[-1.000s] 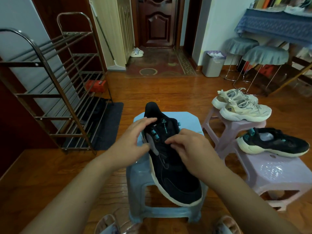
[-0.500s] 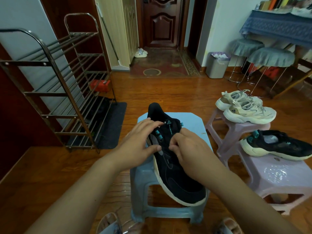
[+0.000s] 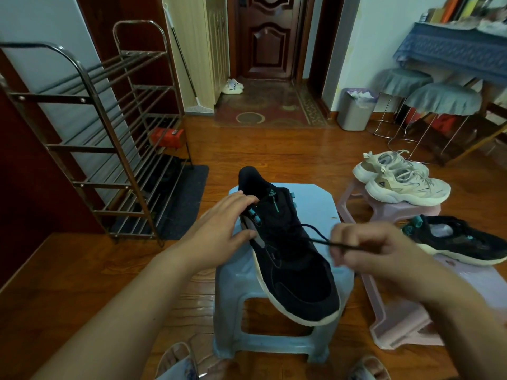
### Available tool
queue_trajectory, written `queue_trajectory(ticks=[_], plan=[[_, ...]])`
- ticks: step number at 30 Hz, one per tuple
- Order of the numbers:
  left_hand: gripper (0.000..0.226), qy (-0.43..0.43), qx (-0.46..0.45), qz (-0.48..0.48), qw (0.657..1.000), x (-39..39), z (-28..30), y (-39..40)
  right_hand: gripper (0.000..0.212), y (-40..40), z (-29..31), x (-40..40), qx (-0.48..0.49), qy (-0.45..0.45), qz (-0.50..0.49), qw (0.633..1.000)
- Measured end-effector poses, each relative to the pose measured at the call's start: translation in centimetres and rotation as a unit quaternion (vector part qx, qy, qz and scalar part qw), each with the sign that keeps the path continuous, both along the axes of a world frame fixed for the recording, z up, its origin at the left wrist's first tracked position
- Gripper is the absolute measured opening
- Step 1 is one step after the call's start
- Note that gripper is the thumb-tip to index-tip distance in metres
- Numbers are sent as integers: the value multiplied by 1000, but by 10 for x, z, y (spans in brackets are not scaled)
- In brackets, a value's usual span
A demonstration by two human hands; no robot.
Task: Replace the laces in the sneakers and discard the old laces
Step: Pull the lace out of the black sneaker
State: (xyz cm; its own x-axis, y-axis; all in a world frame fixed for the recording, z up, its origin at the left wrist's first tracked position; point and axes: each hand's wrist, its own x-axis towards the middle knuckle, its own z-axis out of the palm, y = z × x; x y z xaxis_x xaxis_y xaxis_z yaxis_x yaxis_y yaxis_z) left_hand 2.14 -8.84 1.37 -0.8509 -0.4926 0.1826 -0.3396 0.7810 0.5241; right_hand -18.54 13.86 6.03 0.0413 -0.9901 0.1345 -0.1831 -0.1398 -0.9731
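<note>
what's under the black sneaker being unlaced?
A light blue plastic stool sits under the black sneaker, whose toe overhangs its front edge. The seat area directly beneath the sole is covered. The left hand steadies it.

The room is dim and warm-toned, with soft light and no hard shadows. Pale glare streaks the wooden floor (image 3: 247, 149) beyond the pinch, and wet-looking highlights sit on the pink stool (image 3: 466, 281) just right of it. The right hand (image 3: 365, 248), pinching the black lace (image 3: 315, 237), is smeared with motion blur; the left hand (image 3: 227, 226) shows sharper. The metal rack (image 3: 82, 127), far left of the grip, bows with wide-angle distortion, and the corners darken and soften.
</note>
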Motion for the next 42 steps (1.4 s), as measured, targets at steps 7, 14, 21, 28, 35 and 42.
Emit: queue_trajectory(ticks=[7,14,21,28,35,42], plan=[[57,3,-32,-36,999,-7,-1,5,34,31,-36,-88,71,-310,10,948],[61,1,-58,-11,998,-10,-5,16,87,1,-45,-64,214,262,-248,908],[65,10,-99,22,995,-18,-7,26,24,-38,-37,6,-49,447,-300,841],[56,28,-68,41,996,-22,-6,30,5,-28,-29,-6,-69,469,-259,842],[61,4,-73,54,996,-28,1,29,10,10,-25,-32,-75,386,-322,861],[64,17,-23,70,997,-34,-3,33,26,-37,-43,9,-84,501,-264,820]])
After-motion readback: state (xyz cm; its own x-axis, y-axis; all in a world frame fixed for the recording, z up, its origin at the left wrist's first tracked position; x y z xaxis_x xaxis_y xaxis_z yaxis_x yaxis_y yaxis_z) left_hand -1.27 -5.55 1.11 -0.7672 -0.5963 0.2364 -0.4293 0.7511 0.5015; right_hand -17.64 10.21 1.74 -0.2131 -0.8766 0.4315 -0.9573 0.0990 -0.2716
